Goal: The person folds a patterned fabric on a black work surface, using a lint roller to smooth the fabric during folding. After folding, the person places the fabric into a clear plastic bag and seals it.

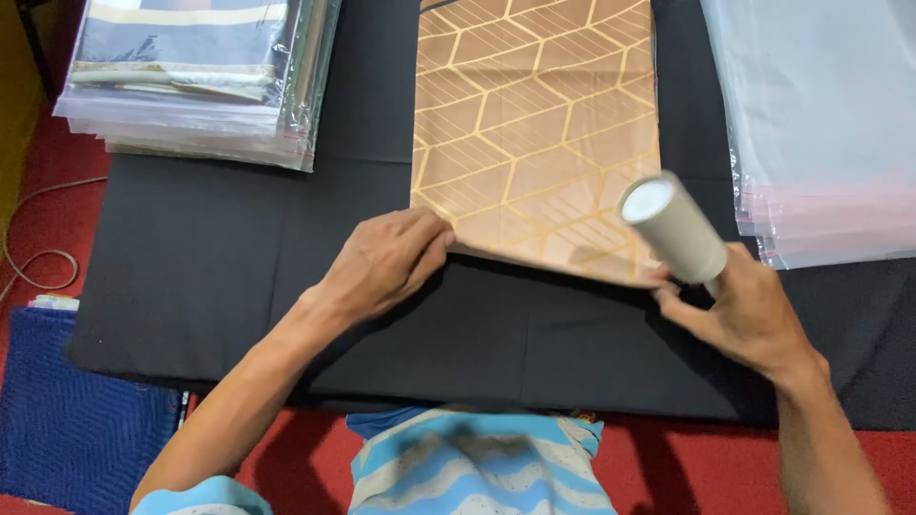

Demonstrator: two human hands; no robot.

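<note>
A folded tan cloth [534,124] with a gold hexagon line pattern lies on a black mat [210,257]. My left hand [386,262] pinches the cloth's near left corner. My right hand [749,315] grips the handle of a grey lint roller [673,229], which is tilted up over the cloth's near right corner; its fingertips touch that corner of the cloth.
A stack of folded cloths packed in clear bags [196,76] sits at the back left. A pile of empty clear plastic bags [821,124] lies at the right. A blue quilted pad [76,420] and a cord [38,257] lie on the red floor at the left.
</note>
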